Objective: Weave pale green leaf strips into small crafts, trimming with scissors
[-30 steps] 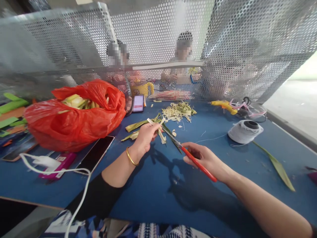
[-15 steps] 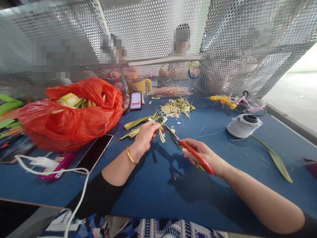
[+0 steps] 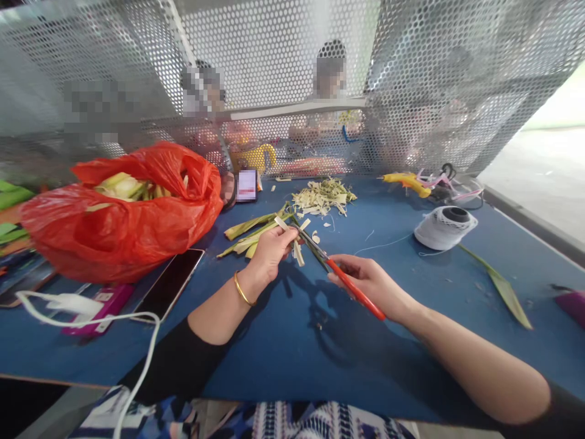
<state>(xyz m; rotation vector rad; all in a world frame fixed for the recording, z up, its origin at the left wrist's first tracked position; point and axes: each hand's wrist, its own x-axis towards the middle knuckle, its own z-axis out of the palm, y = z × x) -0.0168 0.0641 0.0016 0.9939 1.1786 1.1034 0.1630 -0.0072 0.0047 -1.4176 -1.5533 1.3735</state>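
Observation:
My left hand, with a gold bracelet at the wrist, pinches a small bundle of pale husk strips. My right hand grips red-handled scissors, whose blades reach to the strips at my left fingertips. Long green-yellow husk leaves lie on the blue table just behind my left hand. A pile of husk scraps sits farther back. To the right stands a cone of white thread, its loose end trailing left over the table.
At the left are a red plastic bag of husks, a dark phone and a white cable. A yellow glue gun and a single leaf lie right. People show behind a perforated screen.
The view has shifted slightly, so most things sit a little farther left. The scissor handles look closer together now, while both hands keep their hold.

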